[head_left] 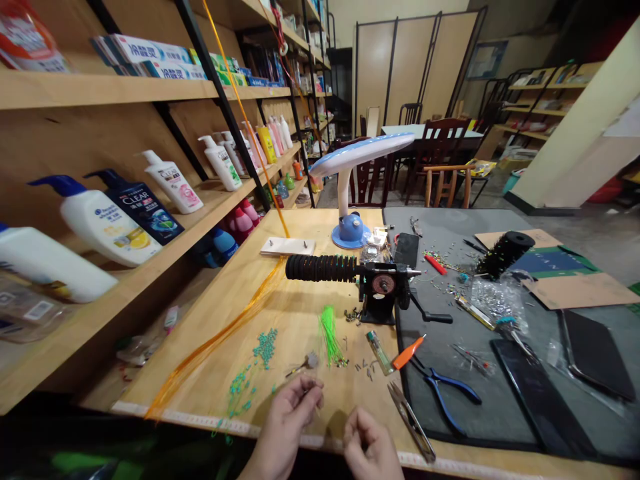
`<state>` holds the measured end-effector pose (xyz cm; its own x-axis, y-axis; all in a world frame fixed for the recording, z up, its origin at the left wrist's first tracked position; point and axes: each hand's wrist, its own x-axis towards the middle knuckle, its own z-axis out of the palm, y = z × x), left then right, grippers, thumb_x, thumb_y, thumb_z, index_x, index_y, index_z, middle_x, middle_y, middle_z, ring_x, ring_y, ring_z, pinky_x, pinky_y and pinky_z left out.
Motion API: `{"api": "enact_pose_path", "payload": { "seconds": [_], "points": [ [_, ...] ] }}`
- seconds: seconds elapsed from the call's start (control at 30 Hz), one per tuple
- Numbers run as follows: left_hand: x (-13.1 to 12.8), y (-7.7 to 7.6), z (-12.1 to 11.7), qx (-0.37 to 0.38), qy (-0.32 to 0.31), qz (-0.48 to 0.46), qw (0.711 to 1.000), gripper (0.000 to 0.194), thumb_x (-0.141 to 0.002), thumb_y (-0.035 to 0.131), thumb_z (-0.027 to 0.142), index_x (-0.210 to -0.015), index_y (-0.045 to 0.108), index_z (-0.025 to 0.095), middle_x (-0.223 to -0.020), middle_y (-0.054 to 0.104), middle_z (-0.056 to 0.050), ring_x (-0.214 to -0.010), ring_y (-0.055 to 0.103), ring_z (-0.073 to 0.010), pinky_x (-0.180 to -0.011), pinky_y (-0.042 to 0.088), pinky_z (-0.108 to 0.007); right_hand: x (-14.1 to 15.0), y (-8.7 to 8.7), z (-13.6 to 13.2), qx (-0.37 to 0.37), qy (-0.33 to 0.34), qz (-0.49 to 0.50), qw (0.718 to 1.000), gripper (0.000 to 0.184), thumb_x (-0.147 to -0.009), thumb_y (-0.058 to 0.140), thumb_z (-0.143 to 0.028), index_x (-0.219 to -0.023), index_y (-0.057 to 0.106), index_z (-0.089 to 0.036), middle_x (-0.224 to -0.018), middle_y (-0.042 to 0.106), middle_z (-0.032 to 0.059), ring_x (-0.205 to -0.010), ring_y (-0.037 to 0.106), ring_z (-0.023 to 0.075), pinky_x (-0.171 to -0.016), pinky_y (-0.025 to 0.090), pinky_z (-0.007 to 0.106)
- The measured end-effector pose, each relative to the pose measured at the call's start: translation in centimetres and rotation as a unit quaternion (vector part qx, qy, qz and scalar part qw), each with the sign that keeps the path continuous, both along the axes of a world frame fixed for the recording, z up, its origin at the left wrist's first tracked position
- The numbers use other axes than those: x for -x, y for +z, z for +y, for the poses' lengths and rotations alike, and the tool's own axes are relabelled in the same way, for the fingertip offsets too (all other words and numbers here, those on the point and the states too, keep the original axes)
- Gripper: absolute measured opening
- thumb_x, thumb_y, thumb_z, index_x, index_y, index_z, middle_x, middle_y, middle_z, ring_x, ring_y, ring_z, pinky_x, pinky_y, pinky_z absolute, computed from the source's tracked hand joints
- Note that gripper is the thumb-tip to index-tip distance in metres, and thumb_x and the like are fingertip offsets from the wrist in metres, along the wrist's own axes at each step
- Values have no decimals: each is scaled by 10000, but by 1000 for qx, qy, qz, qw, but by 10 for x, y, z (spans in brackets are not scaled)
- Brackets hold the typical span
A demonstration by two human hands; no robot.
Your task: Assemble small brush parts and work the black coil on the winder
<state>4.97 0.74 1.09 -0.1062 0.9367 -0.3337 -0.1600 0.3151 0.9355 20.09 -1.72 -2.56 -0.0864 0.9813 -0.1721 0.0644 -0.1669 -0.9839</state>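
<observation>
My left hand (289,421) is above the table's front edge, thumb and fingertips pinched together on something too small to make out. To its right, my right hand (371,445) has its fingers curled closed, and what they hold, if anything, is hidden. Just beyond the left hand lies a small grey-headed tool (309,361). A bundle of bright green strands (328,333) with small bead-like ends rests farther back. Turquoise beads (265,348) are scattered to the left, some on thin green line. A pair of metal thread snips (411,423) lies right of the right hand.
A hand-cranked winder (383,287) bears a ridged black roll (320,268). Orange threads (215,340) run across the table's left side. Blue-handled pliers (450,395) and an orange tool (409,352) lie right. Behind stands a blue-white lamp (346,230); bottle-filled shelves (200,210) line the left.
</observation>
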Motion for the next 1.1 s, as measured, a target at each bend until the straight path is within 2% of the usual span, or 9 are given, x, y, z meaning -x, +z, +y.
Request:
{"api": "enact_pose_path", "payload": {
  "seconds": [0.13, 0.27, 0.47, 0.67, 0.8, 0.9, 1.1],
  "points": [
    [13, 4, 7, -24, 28, 24, 999, 379, -705, 764, 514, -762, 634, 163, -670, 578, 21, -641, 485, -126, -578, 362, -210, -5, -3, -1, -17, -16, -24, 999, 195, -716, 518, -310, -580, 410, -220, -544, 321, -68, -539, 310, 121, -540, 237, 254],
    [21, 8, 2, 15, -21, 20, 999, 390, -668, 796, 503, -801, 636, 173, -640, 595, 25, -595, 484, -122, -535, 343, -209, -6, -11, -2, 6, -39, 11, 999, 300, -765, 561, -459, -623, 498, -203, -544, 339, -70, -531, 295, 120, -532, 247, 249],
    [12, -2, -21, 55, -47, -16, 997, 398, -666, 798, 511, -724, 594, 174, -563, 568, 45, -514, 425, -95, -491, 284, -206, -2, -25, -3, 20, -49, 9, 999, 472, -738, 618, -632, -655, 644, -168, -507, 311, -77, -498, 261, 115, -498, 200, 255],
    [7, -11, -30, 72, -63, -30, 995, 454, -641, 791, 567, -749, 592, 173, -569, 562, 50, -505, 403, -85, -480, 239, -211, -2, -25, -4, 22, -67, -20, 997, 505, -699, 657, -664, -682, 739, -166, -480, 294, -72, -480, 211, 113, -480, 188, 271],
    [6, -21, -32, 77, -78, -46, 993, 446, -658, 782, 561, -767, 584, 176, -568, 577, 46, -484, 378, -74, -471, 221, -212, 0, -22, -5, 4, -80, -22, 997, 549, -718, 617, -706, -662, 714, -169, -483, 297, -74, -482, 218, 116, -473, 205, 269],
    [5, -30, -34, 84, -75, -75, 991, 449, -650, 789, 558, -750, 567, 181, -568, 577, 45, -488, 380, -71, -457, 194, -202, 3, -21, -6, -15, -97, -5, 995, 554, -757, 566, -717, -650, 639, -179, -511, 331, -68, -485, 284, 121, -484, 249, 261],
    [4, -44, -35, 121, -64, -117, 984, 486, -587, 824, 555, -737, 553, 180, -547, 574, 36, -481, 399, -64, -434, 138, -190, 9, -24, -10, -85, -93, -19, 992, 456, -864, 522, -606, -674, 583, -195, -541, 422, -53, -476, 388, 115, -485, 294, 241]
  ]
}}
